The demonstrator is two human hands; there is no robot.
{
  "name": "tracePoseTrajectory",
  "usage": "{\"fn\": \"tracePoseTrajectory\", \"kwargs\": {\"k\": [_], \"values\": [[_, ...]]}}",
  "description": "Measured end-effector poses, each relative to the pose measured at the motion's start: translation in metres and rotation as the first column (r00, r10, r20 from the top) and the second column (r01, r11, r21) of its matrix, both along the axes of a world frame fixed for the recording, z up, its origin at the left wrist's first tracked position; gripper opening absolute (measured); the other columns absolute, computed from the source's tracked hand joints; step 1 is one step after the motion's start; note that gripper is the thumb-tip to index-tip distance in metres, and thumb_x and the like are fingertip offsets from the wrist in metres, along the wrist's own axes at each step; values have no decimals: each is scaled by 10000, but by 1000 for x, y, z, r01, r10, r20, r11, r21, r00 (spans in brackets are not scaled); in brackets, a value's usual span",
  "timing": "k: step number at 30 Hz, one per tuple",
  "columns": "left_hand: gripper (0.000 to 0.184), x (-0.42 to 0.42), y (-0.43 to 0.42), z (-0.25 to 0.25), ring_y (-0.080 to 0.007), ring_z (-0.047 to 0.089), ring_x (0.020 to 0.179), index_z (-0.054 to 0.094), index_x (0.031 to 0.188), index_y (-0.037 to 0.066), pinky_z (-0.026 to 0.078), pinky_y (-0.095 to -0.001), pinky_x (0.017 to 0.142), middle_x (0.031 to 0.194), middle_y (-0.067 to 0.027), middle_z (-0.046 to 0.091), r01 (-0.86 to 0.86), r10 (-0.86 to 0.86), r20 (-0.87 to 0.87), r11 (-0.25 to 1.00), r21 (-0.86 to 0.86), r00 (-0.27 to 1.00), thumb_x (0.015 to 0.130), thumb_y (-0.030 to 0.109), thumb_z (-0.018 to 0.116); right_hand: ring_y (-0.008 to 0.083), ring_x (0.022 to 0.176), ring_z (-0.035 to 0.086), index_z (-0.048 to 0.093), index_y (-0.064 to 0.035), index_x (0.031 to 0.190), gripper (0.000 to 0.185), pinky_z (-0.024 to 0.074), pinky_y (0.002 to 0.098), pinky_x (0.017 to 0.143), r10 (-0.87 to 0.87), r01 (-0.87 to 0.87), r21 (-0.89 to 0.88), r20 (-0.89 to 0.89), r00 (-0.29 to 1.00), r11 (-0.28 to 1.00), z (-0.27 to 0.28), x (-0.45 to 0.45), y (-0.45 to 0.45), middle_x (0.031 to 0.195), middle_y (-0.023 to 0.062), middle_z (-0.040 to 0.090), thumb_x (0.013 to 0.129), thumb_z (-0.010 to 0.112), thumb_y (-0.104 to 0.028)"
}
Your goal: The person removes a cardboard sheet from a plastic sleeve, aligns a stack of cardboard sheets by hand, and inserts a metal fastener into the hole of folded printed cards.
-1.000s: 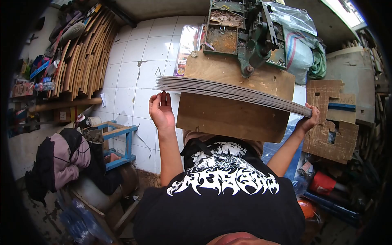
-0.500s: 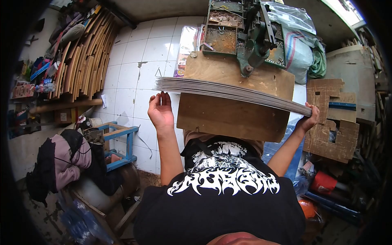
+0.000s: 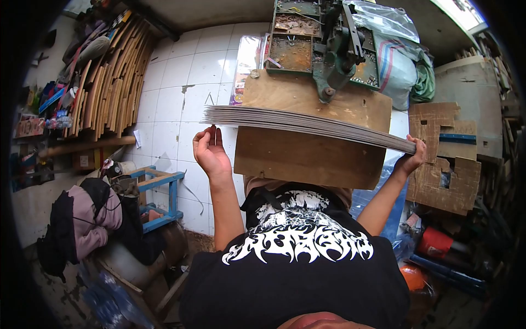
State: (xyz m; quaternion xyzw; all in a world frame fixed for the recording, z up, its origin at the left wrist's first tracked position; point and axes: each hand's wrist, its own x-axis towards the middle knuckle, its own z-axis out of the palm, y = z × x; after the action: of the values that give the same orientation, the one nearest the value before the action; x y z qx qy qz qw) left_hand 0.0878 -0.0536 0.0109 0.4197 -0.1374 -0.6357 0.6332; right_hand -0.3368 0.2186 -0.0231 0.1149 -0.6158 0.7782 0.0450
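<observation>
A stack of thin grey-edged sheets (image 3: 307, 127) is held edge-up across the front of my body, over a brown wooden board (image 3: 307, 156). Its right end is gripped by my right hand (image 3: 412, 156), thumb and fingers wrapped around the corner. Just below the left end is my left hand (image 3: 213, 153), palm up, with fingers loosely curled and apart. Its fingertips come close to the sheets' lower edge; whether they touch I cannot tell. At that end the sheets fan slightly apart.
A green metal hand press (image 3: 339, 60) with compartment trays (image 3: 293, 52) of small parts stands beyond the board. Cut brown panels (image 3: 444, 181) lie at right. Far left, many boards (image 3: 112, 77) lean in a row near a blue-framed stool (image 3: 172, 192).
My left hand has shifted slightly left and down, its fingers a little more curled. The stack stays in almost the same place, with my right hand still gripping its right end.
</observation>
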Motion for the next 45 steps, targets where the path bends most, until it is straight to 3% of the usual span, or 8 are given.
{"fn": "tracePoseTrajectory", "kwargs": {"k": [2,6,8,9,11,14,33,45], "values": [[106,-4,3,3,-231,593,976,523,943,46,485,-376,946,977,-102,613,20,-1,161,993,-114,987,866,-26,530,253,837,629,611,28,829,222,490,390,876,-2,3,-10,22,1000,1000,0,0,0,839,96,586,883,537,-174],[130,-12,5,1,-211,604,997,517,937,50,502,-353,935,966,-101,621,17,43,308,982,-188,950,874,-61,545,255,848,630,612,23,836,221,487,395,883,-6,6,-10,13,1000,1000,0,1,-1,838,94,584,886,539,-180],[138,-14,5,-4,-165,609,954,530,936,35,519,-289,870,946,-89,618,34,102,484,964,-263,869,875,-84,567,257,864,630,612,17,850,216,475,402,895,5,-4,-15,16,1000,1000,-1,0,0,841,95,594,887,541,-184],[138,-15,5,-6,-165,609,954,530,936,35,519,-289,870,946,-89,618,33,103,485,964,-263,868,875,-84,567,257,864,630,612,17,850,216,475,402,895,5,-5,-15,17,1000,1000,-2,0,1,841,95,594,887,541,-184],[136,-16,5,-11,-141,594,873,540,945,-7,513,-253,799,943,-84,602,55,187,661,944,-327,727,860,-82,615,260,876,630,608,9,871,210,462,408,908,2,-2,-1,29,1000,1000,-4,-2,2,843,99,606,888,544,-191],[135,-17,5,-14,-134,595,838,534,951,-13,511,-244,762,935,-76,594,88,213,727,932,-352,652,869,-75,621,260,875,630,604,3,888,207,455,409,910,4,-3,-23,54,999,1000,-6,-3,3,843,106,614,887,547,-196],[250,-12,-6,-17,-115,534,791,426,842,45,475,-237,719,889,-57,537,183,293,737,853,-489,609,844,-105,626,257,868,618,601,12,855,217,470,405,908,17,-17,-13,24,1000,1000,-4,-2,2,832,100,588,887,545,-195],[318,-8,-13,-18,-154,489,729,378,775,56,426,-247,642,814,-64,505,256,410,809,802,-539,421,763,-115,646,245,849,611,600,24,860,217,487,410,910,-3,4,-16,34,999,1000,0,1,0,840,101,584,884,540,-183]]}}
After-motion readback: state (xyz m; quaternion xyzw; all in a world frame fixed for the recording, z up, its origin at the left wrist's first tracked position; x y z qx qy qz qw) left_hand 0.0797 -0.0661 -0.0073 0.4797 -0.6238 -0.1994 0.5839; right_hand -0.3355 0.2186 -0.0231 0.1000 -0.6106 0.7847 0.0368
